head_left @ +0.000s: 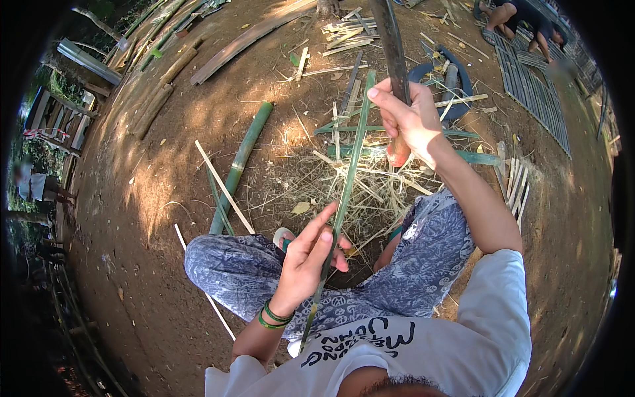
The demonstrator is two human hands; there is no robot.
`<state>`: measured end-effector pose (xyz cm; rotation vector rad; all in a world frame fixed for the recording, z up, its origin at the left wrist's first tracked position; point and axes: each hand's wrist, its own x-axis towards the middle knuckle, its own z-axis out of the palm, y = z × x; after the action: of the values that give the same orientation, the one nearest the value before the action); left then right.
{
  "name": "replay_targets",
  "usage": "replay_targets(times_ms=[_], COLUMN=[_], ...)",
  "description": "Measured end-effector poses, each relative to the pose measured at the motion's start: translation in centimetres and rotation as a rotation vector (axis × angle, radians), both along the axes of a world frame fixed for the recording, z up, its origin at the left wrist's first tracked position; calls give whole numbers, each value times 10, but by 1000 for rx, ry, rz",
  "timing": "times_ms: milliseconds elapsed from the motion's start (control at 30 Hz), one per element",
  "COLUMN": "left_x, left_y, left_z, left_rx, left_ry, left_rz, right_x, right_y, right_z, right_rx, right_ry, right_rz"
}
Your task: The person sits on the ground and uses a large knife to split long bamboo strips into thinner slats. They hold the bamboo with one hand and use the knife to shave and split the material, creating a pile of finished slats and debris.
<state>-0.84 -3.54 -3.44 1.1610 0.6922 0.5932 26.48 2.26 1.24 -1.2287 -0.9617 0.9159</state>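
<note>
A long green bamboo strip (pixel 354 159) stands slantwise in front of me, its lower end close to my shirt. My left hand (pixel 305 261), wearing green bands at the wrist, holds the strip low down, the index finger stretched along it. In my right hand (pixel 413 122) is a machete (pixel 390 40); its dark blade points away from me and runs out of the top of the view. The reddish butt of its handle shows below my fist. My right thumb reaches out to the strip's upper end, seemingly touching it.
Shavings (pixel 291 178) and split strips litter the ground before my crossed legs. A green bamboo pole (pixel 248 152) lies left of them. Beyond my right hand is a dark curved rubber-like piece (pixel 463 83). Far right, a person (pixel 529 26) crouches by a slatted bamboo panel (pixel 536 96).
</note>
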Motion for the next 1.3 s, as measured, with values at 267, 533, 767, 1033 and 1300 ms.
replay_targets(times_ms=[267, 533, 767, 1033, 1300], left_x=[-20, 25, 33, 23, 22], left_y=[-11, 38, 46, 36, 31], left_z=[-10, 19, 36, 43, 45], left_rx=[32, -2, -6, 12, 28], left_ry=[-28, -157, -183, -184, -192], left_rz=[182, 292, 354, 312, 241], right_x=[4, -40, -51, -39, -20], right_y=[3, -5, -16, -12, -10], right_z=[-3, -39, -35, -27, -21], right_rx=[28, 405, 514, 484, 460], right_ry=[-161, -912, -1138, -1118, -1084], right_rz=[-101, 83, 98, -43, -109])
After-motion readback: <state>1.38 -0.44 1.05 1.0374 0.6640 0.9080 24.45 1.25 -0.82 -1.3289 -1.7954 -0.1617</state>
